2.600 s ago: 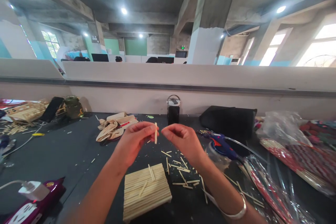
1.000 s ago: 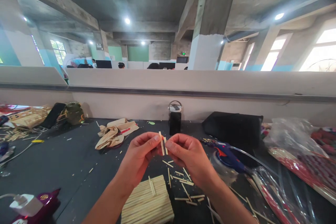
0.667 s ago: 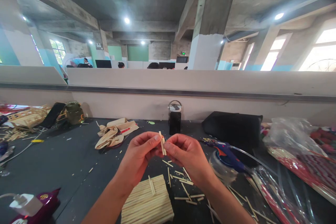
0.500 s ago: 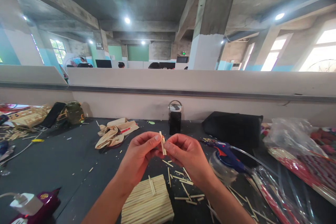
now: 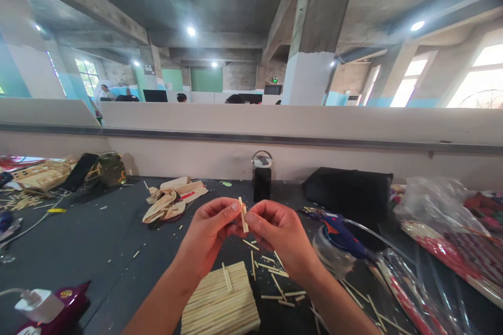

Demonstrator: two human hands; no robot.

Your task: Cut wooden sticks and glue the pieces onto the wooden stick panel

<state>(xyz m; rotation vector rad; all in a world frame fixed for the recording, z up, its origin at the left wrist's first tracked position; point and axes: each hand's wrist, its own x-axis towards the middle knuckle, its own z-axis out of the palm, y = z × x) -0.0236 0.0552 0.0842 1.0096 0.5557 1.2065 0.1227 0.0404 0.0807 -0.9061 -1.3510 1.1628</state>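
Note:
Between both sets of fingertips I hold short pale wooden sticks, pressed side by side and nearly upright. My left hand pinches them from the left, thumb on top. My right hand is closed on them from the right, its thumb over their lower part. How many sticks there are is partly hidden by the fingers. Below my hands lies a flat panel of sticks set in rows, with two short sticks resting on it. Loose cut sticks are scattered to its right.
A blue glue gun rests on a glass jar at right, beside plastic-wrapped packs. A black phone stands upright ahead. A beige cloth lies left of centre; a white plug sits front left.
The sticks in my fingers have turned very slightly and sit closer together. My hands are in almost the same place. In the far background a person has shifted.

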